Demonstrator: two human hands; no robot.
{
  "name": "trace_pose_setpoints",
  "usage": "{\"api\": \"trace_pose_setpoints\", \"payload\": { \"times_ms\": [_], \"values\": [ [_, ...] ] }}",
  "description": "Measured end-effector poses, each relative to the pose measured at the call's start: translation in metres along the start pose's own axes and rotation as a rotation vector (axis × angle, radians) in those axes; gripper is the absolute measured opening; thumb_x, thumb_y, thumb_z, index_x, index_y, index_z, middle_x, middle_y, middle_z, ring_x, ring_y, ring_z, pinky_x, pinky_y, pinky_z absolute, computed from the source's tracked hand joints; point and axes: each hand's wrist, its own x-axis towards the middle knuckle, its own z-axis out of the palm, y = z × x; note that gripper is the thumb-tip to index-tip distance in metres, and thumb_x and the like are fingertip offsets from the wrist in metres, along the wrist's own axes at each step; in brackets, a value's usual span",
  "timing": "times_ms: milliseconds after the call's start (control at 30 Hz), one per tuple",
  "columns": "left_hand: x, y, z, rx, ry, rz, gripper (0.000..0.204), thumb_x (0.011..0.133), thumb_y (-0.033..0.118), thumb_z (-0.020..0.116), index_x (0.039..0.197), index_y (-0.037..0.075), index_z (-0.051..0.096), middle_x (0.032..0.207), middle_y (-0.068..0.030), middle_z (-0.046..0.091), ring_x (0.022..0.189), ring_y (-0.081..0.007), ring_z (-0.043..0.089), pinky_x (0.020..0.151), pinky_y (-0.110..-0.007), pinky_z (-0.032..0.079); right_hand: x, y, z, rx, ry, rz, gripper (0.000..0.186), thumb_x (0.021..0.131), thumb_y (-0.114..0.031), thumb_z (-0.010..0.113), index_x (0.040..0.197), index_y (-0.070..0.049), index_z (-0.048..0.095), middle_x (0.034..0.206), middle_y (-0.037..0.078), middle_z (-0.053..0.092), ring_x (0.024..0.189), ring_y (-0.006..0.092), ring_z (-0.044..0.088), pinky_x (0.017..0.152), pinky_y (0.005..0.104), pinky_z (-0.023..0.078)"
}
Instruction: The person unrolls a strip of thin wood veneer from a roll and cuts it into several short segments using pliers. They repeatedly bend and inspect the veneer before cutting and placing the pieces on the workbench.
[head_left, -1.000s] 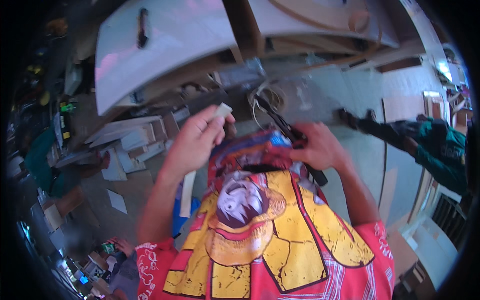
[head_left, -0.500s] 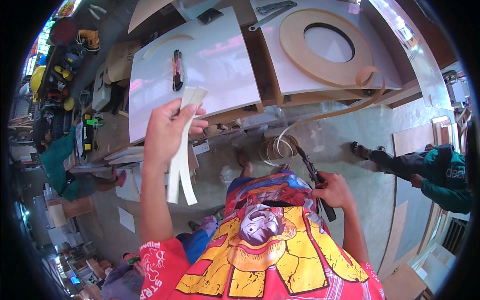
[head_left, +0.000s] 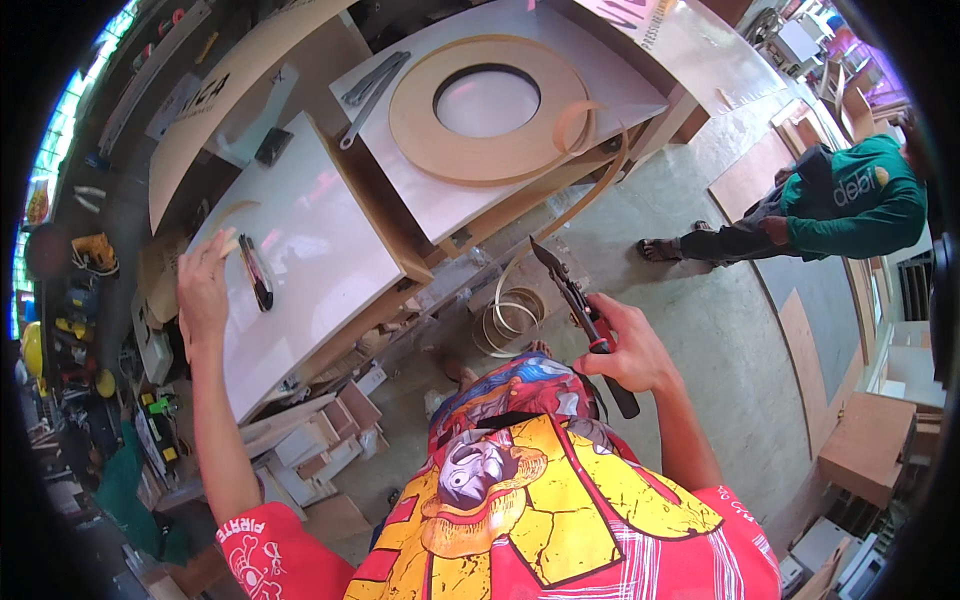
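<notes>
My left hand point(head_left: 205, 290) is at the left edge of a white panel point(head_left: 310, 260), its fingers closed. A bit of the cream edge-banding strips point(head_left: 231, 240) shows at the fingertips; the hand hides the rest. A box cutter point(head_left: 256, 272) lies beside it on the panel, and a curved thin strip point(head_left: 236, 212) is just beyond. In front of my waist, my right hand point(head_left: 632, 345) grips dark hand shears point(head_left: 570, 290) with red on the handles, blades pointing up and away. A large roll of wood-coloured edge banding point(head_left: 412, 130) lies flat on the second white panel point(head_left: 440, 215).
The roll's loose tail point(head_left: 585, 200) hangs over the front edge into coils point(head_left: 510, 320) by my feet. A grey metal tool point(head_left: 375, 95) lies left of the roll. A person in green point(head_left: 850, 200) stands at the right. Board offcuts point(head_left: 325, 430) are stacked below the left panel.
My left hand has moved left and down onto the panel's edge with the strips. My right hand has raised the shears slightly. The whole view has turned, shifting the panels and roll leftward.
</notes>
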Motion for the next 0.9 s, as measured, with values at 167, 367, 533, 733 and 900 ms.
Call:
{"api": "trace_pose_setpoints", "payload": {
  "times_ms": [167,367,533,733,900],
  "values": [
    [-0.015,0.009,0.049,0.013,0.103,0.047,0.053,0.093,-0.003,0.067,0.142,0.016,0.072,0.139,-0.0158,0.069,0.128,-0.0377,0.059,0.118,-0.048,0.042,0.006,-0.055,-0.013,-0.160,0.206,-0.215,0.087,0.064,-0.034,0.087,0.136,0.009,0.060,0.120,0.025,0.067,0.112,0.0386,0.066,0.099,0.0449,0.053],
    [0.004,0.062,0.000,0.016,0.310,0.055,0.046,0.096,-0.001,0.066,0.139,0.012,0.073,0.125,-0.0124,0.073,0.115,-0.0333,0.066,0.106,-0.046,0.050,0.077,-0.119,-0.007,-0.599,0.439,-0.346,0.096,0.069,-0.044,0.088,0.149,-0.001,0.055,0.130,0.024,0.060,0.126,0.0410,0.058,0.108,0.0536,0.046],
    [0.002,0.144,-0.089,-0.155,0.349,0.004,0.030,0.105,0.005,0.061,0.132,0.005,0.074,0.116,-0.0149,0.074,0.105,-0.0314,0.069,0.088,-0.043,0.054,0.173,-0.161,0.026,-0.646,0.380,-0.269,0.076,0.078,-0.033,0.079,0.147,-0.009,0.059,0.137,0.029,0.059,0.131,0.0516,0.053,0.107,0.0685,0.040],
    [-0.029,0.225,-0.094,-0.431,0.285,-0.080,0.029,0.114,0.017,0.053,0.124,-0.003,0.072,0.110,-0.0167,0.074,0.100,-0.0277,0.070,0.090,-0.040,0.053,0.252,-0.166,0.049,-0.807,0.526,-0.395,0.066,0.084,-0.031,0.078,0.145,-0.009,0.062,0.139,0.032,0.056,0.131,0.0581,0.053,0.105,0.0779,0.036],
    [-0.086,0.243,-0.067,-0.757,-0.135,-0.320,0.033,0.115,0.028,0.056,0.115,-0.001,0.073,0.096,-0.0080,0.073,0.087,-0.0131,0.064,0.082,-0.029,0.050,0.169,-0.129,0.002,-0.377,0.263,-0.682,0.039,0.092,-0.038,0.082,0.101,0.000,0.076,0.088,0.016,0.076,0.085,0.0279,0.077,0.072,0.0394,0.059]
  ]
}}
